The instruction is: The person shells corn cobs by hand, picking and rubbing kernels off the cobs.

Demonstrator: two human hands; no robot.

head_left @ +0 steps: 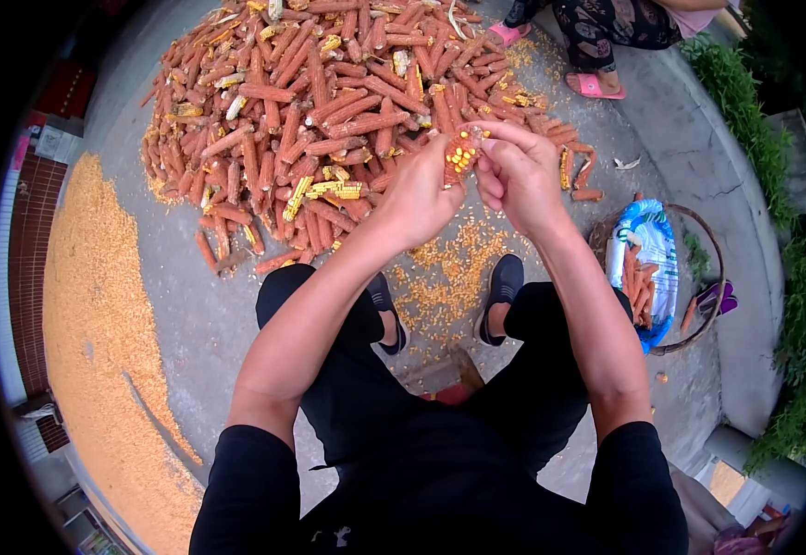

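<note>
A partly shelled corn cob (461,159) with a patch of yellow kernels is held up between my hands, above the near edge of a big heap of cobs. My left hand (424,196) is closed round its lower left part. On its upper right end, my right hand (520,174) grips with bent fingers, the index finger reaching over the tip. The heap of reddish cobs (283,120) is mostly bare, though some cobs carry yellow kernels. Loose kernels (449,273) lie scattered on the concrete between my shoes.
A wide layer of corn kernels (98,305) covers the ground at left. On the right stands a handled basket (667,277) with a blue-white liner and bare cobs inside. Another person in pink sandals (597,86) sits beyond the heap. Green plants (745,120) border the concrete kerb.
</note>
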